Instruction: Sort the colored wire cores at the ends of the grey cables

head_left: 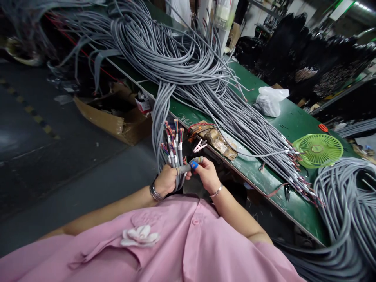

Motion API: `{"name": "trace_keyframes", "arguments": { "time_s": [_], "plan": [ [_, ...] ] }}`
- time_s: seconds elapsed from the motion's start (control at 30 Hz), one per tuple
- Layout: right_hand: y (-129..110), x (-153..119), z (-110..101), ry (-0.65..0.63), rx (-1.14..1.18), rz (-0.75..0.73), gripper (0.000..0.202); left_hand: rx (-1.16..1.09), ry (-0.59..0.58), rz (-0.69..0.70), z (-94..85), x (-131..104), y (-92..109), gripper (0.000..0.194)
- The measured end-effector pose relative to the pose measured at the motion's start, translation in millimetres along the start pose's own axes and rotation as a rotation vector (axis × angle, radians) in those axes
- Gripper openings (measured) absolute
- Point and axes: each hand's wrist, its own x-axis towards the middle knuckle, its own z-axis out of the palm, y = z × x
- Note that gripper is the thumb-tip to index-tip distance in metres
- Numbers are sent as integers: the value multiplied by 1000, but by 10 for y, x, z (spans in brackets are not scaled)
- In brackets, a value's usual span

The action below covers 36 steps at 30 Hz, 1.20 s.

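Note:
My left hand [166, 181] is closed around a bundle of grey multi-core cables [172, 156]. Their ends stand upright, with white bands and fanned coloured wires [176, 126] at the tips. Close beside it, my right hand [209, 177] pinches a single grey cable end [185, 159] whose thin coloured wires point up. Grey wrapping covers fingers of both hands, and a blue cover [194, 165] sits on my right thumb. The fingertips partly hide the pinched wires. Behind my left hand, more grey cables [162, 113] hang over the table edge.
On the green table [293, 117] lie a large coil of grey cables [164, 51], a white plastic bag [270, 101], a green fan [319, 149] and brown packaging [219, 138]. A pink clip [200, 146] is at its edge. A cardboard box [117, 117] stands on the floor.

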Motion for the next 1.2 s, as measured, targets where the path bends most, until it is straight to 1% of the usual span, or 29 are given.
{"name": "trace_keyframes", "arguments": {
  "time_s": [0.1,0.17,0.37,0.53,0.73,1.0,1.1,1.2],
  "plan": [
    [-81,53,61,-125,17,36,27,59,-40,-9,-14,-15,-21,25],
    [-114,98,83,-148,10,60,30,70,-36,0,-22,-18,-26,24],
    [-43,194,53,-25,-87,54,29,-17,-41,74,-67,24,-22,17],
    [-27,182,71,-58,-4,52,28,-75,-22,93,-74,50,0,14],
    [-18,190,87,15,-17,56,31,-104,24,103,-58,63,40,16],
    [30,196,39,54,-38,49,29,-120,102,78,-42,59,94,19],
    [10,183,42,46,-17,50,29,-120,98,83,-32,51,107,20],
    [11,155,39,15,-3,51,28,-132,139,63,-38,55,102,22]
  ]
}}
